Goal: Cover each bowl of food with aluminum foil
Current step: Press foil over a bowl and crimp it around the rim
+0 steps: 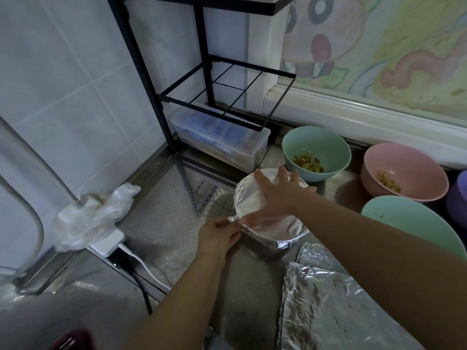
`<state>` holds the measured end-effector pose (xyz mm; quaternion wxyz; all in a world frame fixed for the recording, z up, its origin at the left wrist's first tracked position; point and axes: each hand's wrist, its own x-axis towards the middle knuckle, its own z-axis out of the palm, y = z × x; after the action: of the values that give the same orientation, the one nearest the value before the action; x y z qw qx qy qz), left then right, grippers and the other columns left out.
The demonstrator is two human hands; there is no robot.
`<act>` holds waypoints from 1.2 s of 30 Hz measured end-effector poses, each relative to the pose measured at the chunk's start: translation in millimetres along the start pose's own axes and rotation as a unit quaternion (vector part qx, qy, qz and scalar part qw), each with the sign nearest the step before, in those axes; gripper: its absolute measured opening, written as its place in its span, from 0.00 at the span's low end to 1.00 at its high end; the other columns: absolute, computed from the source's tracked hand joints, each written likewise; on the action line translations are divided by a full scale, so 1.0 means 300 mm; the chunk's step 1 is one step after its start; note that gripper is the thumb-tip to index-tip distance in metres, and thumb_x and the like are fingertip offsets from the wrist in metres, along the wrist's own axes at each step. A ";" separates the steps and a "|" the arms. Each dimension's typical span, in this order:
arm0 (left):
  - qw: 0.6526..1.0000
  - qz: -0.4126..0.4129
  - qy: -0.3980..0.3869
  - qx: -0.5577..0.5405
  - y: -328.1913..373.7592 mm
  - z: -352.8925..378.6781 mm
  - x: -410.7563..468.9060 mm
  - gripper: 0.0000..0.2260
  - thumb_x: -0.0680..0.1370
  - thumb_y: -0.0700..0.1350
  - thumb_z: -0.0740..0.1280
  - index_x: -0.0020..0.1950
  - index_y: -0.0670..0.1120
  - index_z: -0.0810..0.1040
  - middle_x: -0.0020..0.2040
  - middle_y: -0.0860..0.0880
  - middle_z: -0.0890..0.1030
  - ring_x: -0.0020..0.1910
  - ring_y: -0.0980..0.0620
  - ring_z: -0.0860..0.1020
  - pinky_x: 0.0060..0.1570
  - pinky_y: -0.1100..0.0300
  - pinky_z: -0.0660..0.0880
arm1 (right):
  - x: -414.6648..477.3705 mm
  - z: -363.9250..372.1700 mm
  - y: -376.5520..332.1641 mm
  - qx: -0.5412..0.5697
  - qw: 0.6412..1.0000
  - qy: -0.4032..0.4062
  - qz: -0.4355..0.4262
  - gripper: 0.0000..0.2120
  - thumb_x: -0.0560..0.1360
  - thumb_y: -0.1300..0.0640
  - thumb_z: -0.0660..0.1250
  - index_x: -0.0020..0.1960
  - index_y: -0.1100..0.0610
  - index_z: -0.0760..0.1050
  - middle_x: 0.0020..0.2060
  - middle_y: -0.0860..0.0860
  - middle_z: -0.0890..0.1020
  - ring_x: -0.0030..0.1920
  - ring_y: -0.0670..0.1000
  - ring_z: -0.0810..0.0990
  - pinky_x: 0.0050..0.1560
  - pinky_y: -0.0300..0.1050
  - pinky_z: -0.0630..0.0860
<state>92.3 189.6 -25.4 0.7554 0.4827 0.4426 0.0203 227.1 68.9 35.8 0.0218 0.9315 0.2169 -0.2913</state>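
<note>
A bowl wrapped in aluminum foil [275, 229] stands on the steel counter in the middle of the view. My right hand [274, 195] lies flat on top of the foil with its fingers spread. My left hand [218, 234] pinches a loose foil corner at the bowl's left rim. Behind it a green bowl [316, 151] with food stands uncovered, and a pink bowl [404, 171] with food sits to its right. Another green bowl [414, 223] is at the right, partly behind my forearm. Crumpled foil sheets [328, 306] lie at the lower right.
A black wire rack [222, 94] stands at the back over a clear plastic box [222, 140]. A power strip wrapped in plastic [101, 223] with cables lies at the left. A purple bowl edge [458, 195] shows at far right. A tiled wall rises on the left.
</note>
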 end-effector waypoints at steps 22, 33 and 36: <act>0.994 -0.055 -0.092 -0.004 0.232 0.076 -0.145 0.09 0.81 0.35 0.58 0.47 0.39 0.78 0.31 0.48 0.83 0.42 0.46 0.79 0.55 0.48 0.80 | 0.000 0.010 0.002 0.011 1.000 0.015 -0.006 0.68 0.50 0.13 0.65 0.78 0.34 0.32 0.81 0.57 0.34 0.79 0.70 0.35 0.66 0.87 0.47; 0.952 -0.077 -0.165 0.247 0.360 0.106 -0.045 0.12 0.81 0.45 0.59 0.61 0.45 0.77 0.63 0.45 0.79 0.54 0.42 0.82 0.57 0.44 0.79 | -0.003 0.010 0.001 0.010 1.000 0.018 -0.007 0.67 0.51 0.14 0.66 0.78 0.33 0.32 0.81 0.57 0.34 0.79 0.71 0.37 0.66 0.86 0.48; 0.935 -0.089 -0.195 0.283 0.385 0.118 -0.036 0.12 0.80 0.47 0.59 0.61 0.47 0.77 0.67 0.47 0.75 0.57 0.40 0.81 0.55 0.43 0.80 | -0.006 0.010 0.001 0.012 1.000 0.021 -0.006 0.67 0.51 0.15 0.66 0.78 0.33 0.33 0.81 0.56 0.34 0.79 0.70 0.37 0.66 0.86 0.48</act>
<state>156.0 221.0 73.0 0.6576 0.6298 0.3150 -0.2677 224.4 67.6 34.4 0.0047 0.9363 0.2191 -0.2743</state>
